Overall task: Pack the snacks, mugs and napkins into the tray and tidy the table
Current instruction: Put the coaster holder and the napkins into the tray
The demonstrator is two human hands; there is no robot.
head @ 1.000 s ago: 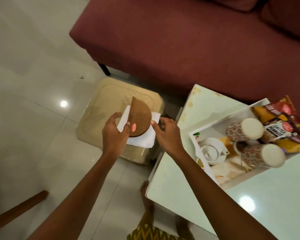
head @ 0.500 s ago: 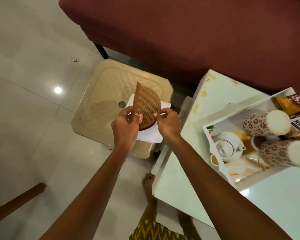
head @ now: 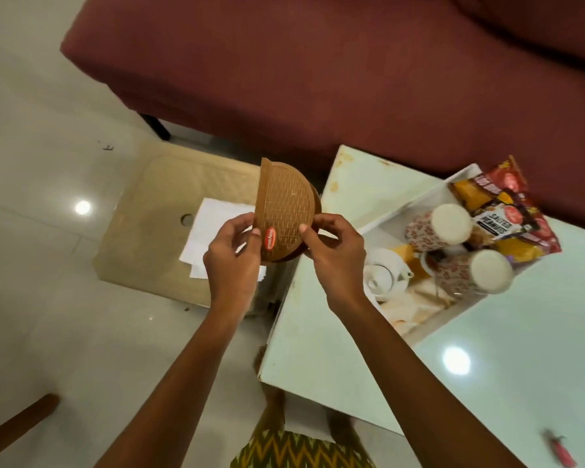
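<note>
**Napkin holder raised over the stool; napkins not yet packed**

Head view. Centre of frame: the left hand [head: 232, 261] and right hand [head: 335, 261] each pinch the lower edge of a brown semicircular napkin holder [head: 287, 211], which stands on edge. Left of centre, below it: loose white napkins [head: 213, 228] lie on a beige stool [head: 142, 238]. Right: the tray [head: 419, 194] on the white table [head: 352, 332] already holds two mugs [head: 436, 228] on their sides and snack packets [head: 507, 211]. Step judged: gathering the napkins. The next move probably calls for loading them into the holder, then carrying both rightward to the tray.
</note>
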